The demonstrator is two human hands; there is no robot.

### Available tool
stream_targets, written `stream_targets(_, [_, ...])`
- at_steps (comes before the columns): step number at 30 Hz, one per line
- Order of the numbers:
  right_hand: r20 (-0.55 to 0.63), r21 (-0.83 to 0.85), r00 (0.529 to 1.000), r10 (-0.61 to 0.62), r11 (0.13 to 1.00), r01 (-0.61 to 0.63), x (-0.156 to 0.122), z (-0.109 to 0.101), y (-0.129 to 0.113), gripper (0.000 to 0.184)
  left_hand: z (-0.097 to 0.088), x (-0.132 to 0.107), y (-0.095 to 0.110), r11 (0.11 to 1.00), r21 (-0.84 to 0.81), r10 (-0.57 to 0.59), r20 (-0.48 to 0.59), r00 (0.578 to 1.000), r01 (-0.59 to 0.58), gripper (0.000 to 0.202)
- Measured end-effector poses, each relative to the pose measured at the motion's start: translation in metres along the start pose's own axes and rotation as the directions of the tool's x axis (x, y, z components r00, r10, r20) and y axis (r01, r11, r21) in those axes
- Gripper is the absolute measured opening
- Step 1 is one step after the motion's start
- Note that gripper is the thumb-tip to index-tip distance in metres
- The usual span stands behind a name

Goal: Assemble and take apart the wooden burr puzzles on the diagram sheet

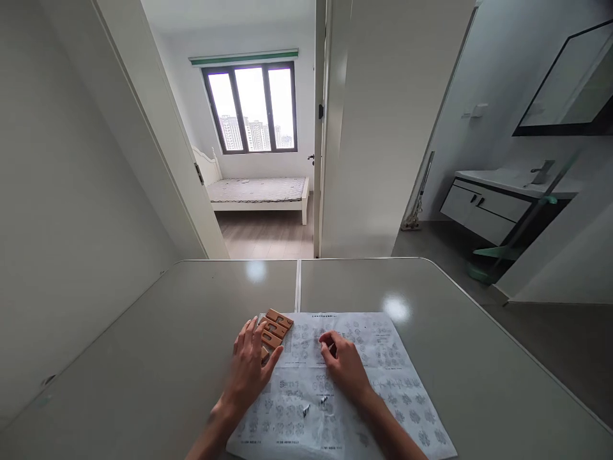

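A brown wooden block [275, 329] with several slotted sections lies at the upper left of a large printed paper sheet [345, 377]. My left hand [249, 358] rests over its left side, fingers spread and stretched out, with the thumb apart near its lower right; part of the block is hidden under the hand. Over the middle of the sheet, my right hand [342, 364] has its fingers curled and the thumb against the index finger. Whatever is in that pinch is too small to make out. Two small dark metallic pieces, one [306, 411] lower and one [324, 400] higher, lie on the paper between my forearms.
The sheet lies on a glossy grey table [230, 287] with a seam down its middle. Beyond the table are a doorway, a bed [261, 191] and a window [253, 108]. A washbasin cabinet [488, 204] and a mop [416, 211] stand on the right.
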State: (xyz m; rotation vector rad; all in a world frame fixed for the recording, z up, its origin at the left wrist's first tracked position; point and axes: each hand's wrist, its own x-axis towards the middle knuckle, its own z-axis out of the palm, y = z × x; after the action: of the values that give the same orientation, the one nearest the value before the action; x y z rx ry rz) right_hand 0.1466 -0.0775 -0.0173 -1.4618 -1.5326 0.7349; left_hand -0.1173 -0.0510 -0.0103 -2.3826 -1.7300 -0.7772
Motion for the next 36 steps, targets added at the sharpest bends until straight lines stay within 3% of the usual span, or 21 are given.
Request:
stream_targets(5, [0.054,0.080,0.998,-0.027,0.997,0.023,0.025,-0.017,0.008,0.020,0.012,0.015,0.011,0.988,0.151,-0.054,0.177,0.983,0.027,0.059])
stream_targets(12, [0.009,0.127,0.998,-0.061,0.990,0.059,0.031,-0.024,0.025,0.023,0.024,0.025,0.033,0.950,0.309,-0.137,0.283,0.949,0.045,0.070])
stream_targets(18, [-0.014,0.097,0.996,-0.093,0.991,0.094,0.028,-0.021,0.029,0.024,0.032,0.029,0.029,0.955,0.291,-0.148,0.311,0.939,0.054,0.075])
stream_targets(24, [-0.003,0.068,0.995,-0.097,0.993,0.097,0.029,-0.021,0.028,0.023,0.029,0.031,0.028,0.961,0.276,-0.128,0.365,0.922,0.024,0.084])
stream_targets(36, [-0.003,0.013,0.995,-0.101,0.995,0.101,0.030,-0.022,0.028,0.025,0.039,0.020,0.028,0.979,0.199,-0.011,0.308,0.951,-0.053,0.091])
